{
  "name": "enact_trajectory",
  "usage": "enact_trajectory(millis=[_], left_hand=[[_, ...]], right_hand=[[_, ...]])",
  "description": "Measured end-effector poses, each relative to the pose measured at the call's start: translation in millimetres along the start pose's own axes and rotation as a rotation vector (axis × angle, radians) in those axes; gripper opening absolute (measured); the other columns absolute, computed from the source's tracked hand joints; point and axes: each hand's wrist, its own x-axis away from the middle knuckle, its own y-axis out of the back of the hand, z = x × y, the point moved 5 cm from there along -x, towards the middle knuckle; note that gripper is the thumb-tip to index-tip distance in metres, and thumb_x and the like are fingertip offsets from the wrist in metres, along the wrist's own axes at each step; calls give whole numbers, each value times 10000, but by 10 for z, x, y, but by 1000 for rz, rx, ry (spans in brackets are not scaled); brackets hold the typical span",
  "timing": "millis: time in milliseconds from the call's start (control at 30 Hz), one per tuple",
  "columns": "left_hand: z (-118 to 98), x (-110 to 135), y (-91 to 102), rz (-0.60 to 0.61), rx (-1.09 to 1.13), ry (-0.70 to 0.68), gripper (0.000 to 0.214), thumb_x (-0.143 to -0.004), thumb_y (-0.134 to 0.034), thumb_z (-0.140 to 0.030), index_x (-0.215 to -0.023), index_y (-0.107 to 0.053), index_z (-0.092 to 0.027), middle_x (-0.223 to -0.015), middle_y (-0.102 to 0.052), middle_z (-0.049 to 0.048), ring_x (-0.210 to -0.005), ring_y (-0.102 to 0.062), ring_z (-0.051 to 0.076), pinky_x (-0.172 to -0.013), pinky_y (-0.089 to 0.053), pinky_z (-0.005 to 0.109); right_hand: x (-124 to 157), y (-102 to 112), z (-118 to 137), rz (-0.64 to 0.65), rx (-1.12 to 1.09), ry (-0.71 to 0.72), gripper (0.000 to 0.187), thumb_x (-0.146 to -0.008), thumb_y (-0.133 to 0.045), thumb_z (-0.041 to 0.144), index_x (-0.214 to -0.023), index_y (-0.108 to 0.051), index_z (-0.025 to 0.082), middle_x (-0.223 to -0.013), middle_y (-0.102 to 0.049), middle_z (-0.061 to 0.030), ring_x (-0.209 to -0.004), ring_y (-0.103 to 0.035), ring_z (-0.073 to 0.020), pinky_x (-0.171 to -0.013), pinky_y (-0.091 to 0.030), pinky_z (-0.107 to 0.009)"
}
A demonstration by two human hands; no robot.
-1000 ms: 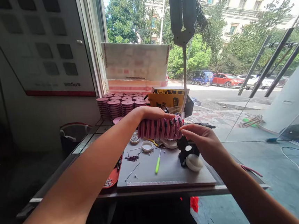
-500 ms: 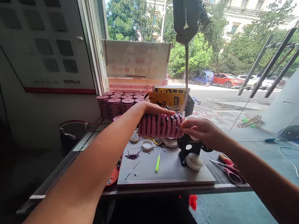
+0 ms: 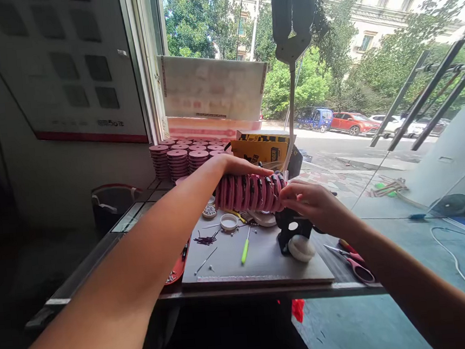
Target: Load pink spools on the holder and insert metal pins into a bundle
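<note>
A sideways row of pink spools (image 3: 244, 194) with dark cords or clips along it sits above the grey work board (image 3: 224, 270). My left hand (image 3: 240, 164) lies over the top of the row, fingers stretched along it and curving to the far side, where they are partly hidden. At the row's right end, my right hand (image 3: 303, 195) is closed in a pinch against the last spool; what is between the fingertips is too small to make out. Beneath it stands a black stand (image 3: 286, 235) with a white round piece (image 3: 302, 248).
On the board lie a green-handled hook tool (image 3: 245, 251), dark short strips (image 3: 206, 238), a white ring dish (image 3: 229, 222) and a dish of beads (image 3: 209, 212). Scissors (image 3: 361, 269) rest at the right, a red tray (image 3: 176, 272) at the left. Stacked pink spools (image 3: 178, 163) stand behind.
The view has shifted slightly. Both hands stay at the row of spools, with the right fingers moved only a little at its end.
</note>
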Motion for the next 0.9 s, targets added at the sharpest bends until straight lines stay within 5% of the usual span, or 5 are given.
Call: enact_trajectory(millis=[733, 900], left_hand=[[19, -22, -20, 15, 33, 0, 573, -654, -567, -645, -1052, -651, -242, -877, -716, 81, -953, -616, 284, -774, -487, 341], [21, -36, -51, 19, 27, -3, 588, -667, -530, -672, -1006, -672, -214, -889, -714, 81, -970, -605, 284, -799, -481, 338]], right_hand=[[103, -32, 26, -250, 122, 33, 132, -749, -568, 286, -646, -574, 203, -663, -548, -4, -605, -515, -141, -586, -405, -280], [304, -410, 19, -249, 190, 16, 128, -816, -519, 258, -701, -571, 236, -708, -599, -31, -652, -559, -171, -609, -423, -297]])
